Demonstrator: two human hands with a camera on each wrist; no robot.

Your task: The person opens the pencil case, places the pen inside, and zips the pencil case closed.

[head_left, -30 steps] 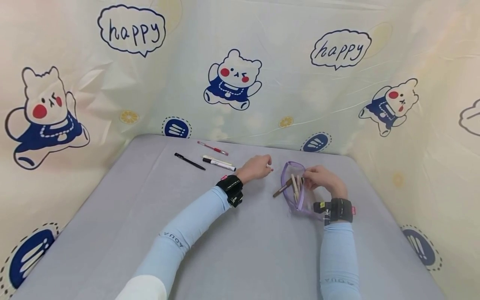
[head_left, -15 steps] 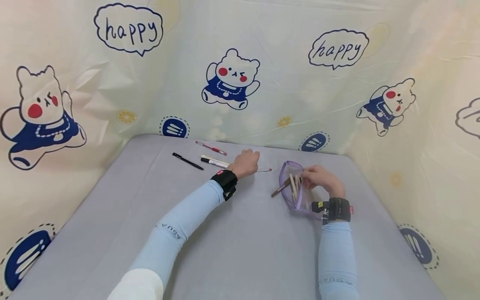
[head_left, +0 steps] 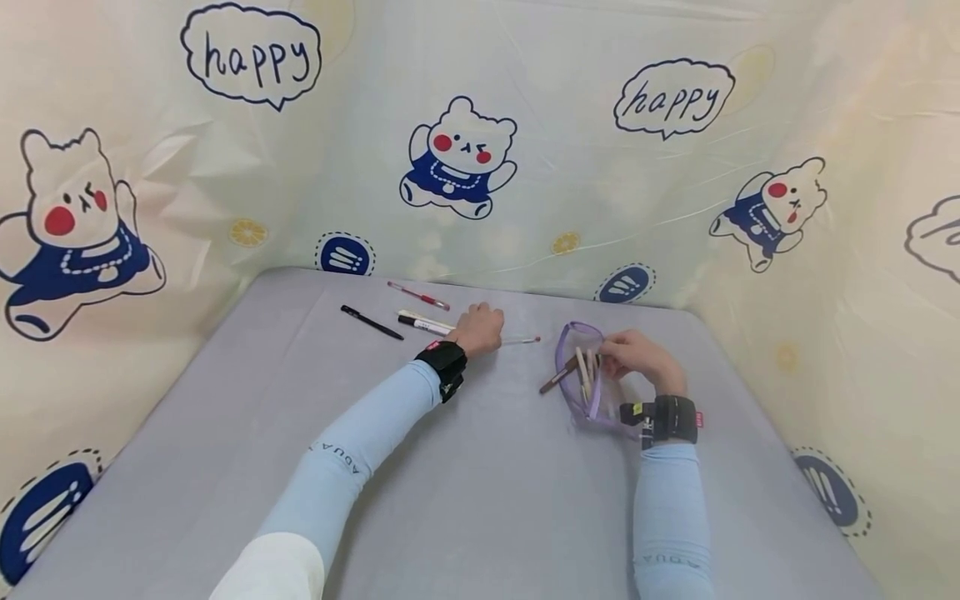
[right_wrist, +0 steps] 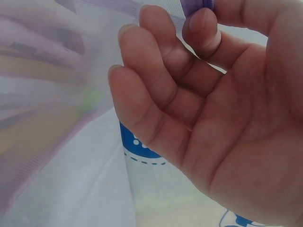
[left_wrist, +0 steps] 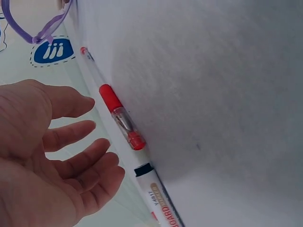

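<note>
My left hand (head_left: 480, 329) hovers at a clear pen with a red cap (left_wrist: 110, 98); in the left wrist view its fingers are relaxed and apart, holding nothing. A white board marker (left_wrist: 158, 194) lies in line behind that pen. My right hand (head_left: 637, 354) pinches the purple edge of a see-through mesh pencil pouch (head_left: 596, 402) between thumb and forefinger, as the right wrist view shows. Pale pens (head_left: 583, 375) show inside the pouch, and a brown pen (head_left: 558, 377) sticks out of its mouth onto the table.
A black pen (head_left: 372, 322) and a red pen (head_left: 417, 296) lie at the back left of the grey table (head_left: 480, 483). Behind the table hangs a printed curtain (head_left: 555, 183).
My left hand has drawn back to the left from near the pouch, baring the end of the clear pen. The right hand keeps its hold on the pouch in the same place.
</note>
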